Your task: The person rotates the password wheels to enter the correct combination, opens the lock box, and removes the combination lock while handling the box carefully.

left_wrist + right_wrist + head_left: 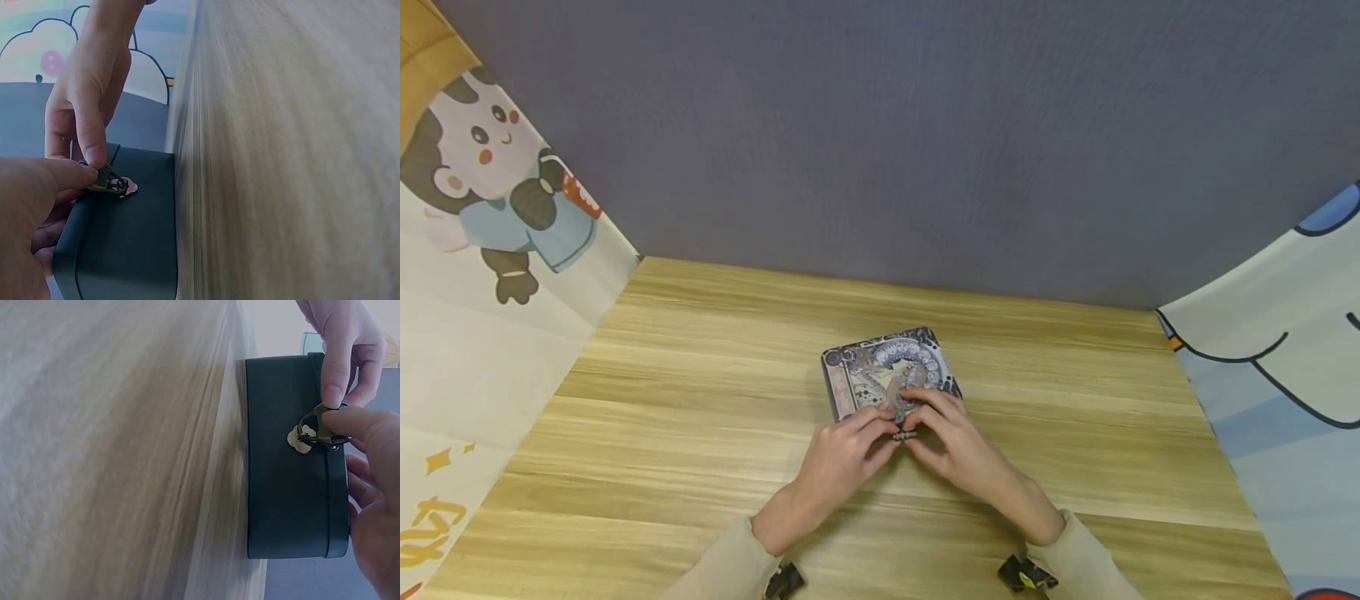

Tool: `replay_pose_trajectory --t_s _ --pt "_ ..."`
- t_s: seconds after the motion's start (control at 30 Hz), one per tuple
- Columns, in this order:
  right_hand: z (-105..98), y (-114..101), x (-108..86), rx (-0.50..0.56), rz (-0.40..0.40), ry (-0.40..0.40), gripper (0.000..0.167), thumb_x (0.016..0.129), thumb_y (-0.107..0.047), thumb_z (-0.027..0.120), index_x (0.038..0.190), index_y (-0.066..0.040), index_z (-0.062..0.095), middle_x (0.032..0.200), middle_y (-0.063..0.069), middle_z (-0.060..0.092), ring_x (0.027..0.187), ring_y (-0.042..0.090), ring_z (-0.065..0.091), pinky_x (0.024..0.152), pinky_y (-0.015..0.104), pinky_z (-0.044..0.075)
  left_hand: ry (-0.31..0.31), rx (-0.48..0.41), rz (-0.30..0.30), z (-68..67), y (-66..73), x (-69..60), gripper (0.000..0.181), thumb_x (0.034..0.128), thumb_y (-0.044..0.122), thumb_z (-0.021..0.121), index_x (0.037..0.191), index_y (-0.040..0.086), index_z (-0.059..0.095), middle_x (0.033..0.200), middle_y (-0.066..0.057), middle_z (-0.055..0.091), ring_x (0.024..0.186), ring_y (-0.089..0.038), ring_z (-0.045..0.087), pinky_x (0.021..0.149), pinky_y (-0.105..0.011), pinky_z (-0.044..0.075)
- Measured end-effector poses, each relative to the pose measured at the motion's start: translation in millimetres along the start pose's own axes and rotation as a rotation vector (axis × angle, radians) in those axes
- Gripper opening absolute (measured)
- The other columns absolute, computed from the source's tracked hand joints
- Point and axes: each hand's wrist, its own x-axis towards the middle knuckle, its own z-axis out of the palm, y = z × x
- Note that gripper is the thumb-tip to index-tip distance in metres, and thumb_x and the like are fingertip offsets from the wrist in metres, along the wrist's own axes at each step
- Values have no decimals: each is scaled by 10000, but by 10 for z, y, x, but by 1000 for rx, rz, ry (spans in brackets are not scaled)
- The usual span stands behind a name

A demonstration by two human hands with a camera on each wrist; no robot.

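Note:
A dark box [868,371] with a patterned lid lies on the wooden table, its front turned toward me. On that front is a flower-shaped metal plate [302,439], and a small bronze-coloured padlock [326,422] hangs at it by a curved shackle. My left hand [842,450] pinches the padlock from one side, thumb toward me. From the other side my right hand [951,437] pinches it too, with a fingertip over the lid. In the left wrist view the fingertips hide part of the padlock [103,180]. Whether the shackle is fastened, I cannot tell.
The wooden table [700,375] extends around the box. A dark grey panel [880,150] rises behind it. Printed cloths with cartoon figures hang at the left [497,250] and right [1262,392]. Black straps show at both sleeves.

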Motion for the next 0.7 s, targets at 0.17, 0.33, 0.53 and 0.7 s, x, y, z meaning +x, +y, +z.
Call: replay_pose_trajectory --t_s 0.17,0.33,0.53,0.7 --pt "-8 -5 4 3 4 -3 267 838 -128 825 1025 -146 635 1433 121 580 1321 364 544 1152 664 413 -5 0 -3 -6 0 0 250 764 152 916 957 108 763 1083 -31 761 985 -184 759 775 -226 646" --pt "-13 -5 5 5 9 -9 261 844 -133 823 1027 -150 637 1439 116 576 1326 358 542 1154 664 410 -7 -1 -4 -8 0 3 248 767 153 914 958 109 763 1085 -28 760 987 -182 758 777 -226 646" --pt "-16 -3 3 2 9 -9 258 845 -136 823 1024 -151 639 1440 115 577 1328 360 542 1154 661 413 -5 -2 -4 -6 2 4 247 767 155 915 956 111 763 1078 -23 760 981 -178 758 779 -223 645" --pt "-16 -2 -1 2 6 -9 257 846 -133 824 1025 -151 639 1436 113 580 1323 363 544 1149 661 419 -3 2 -3 -5 6 0 246 766 157 916 953 111 763 1076 -26 761 982 -181 759 778 -228 646"
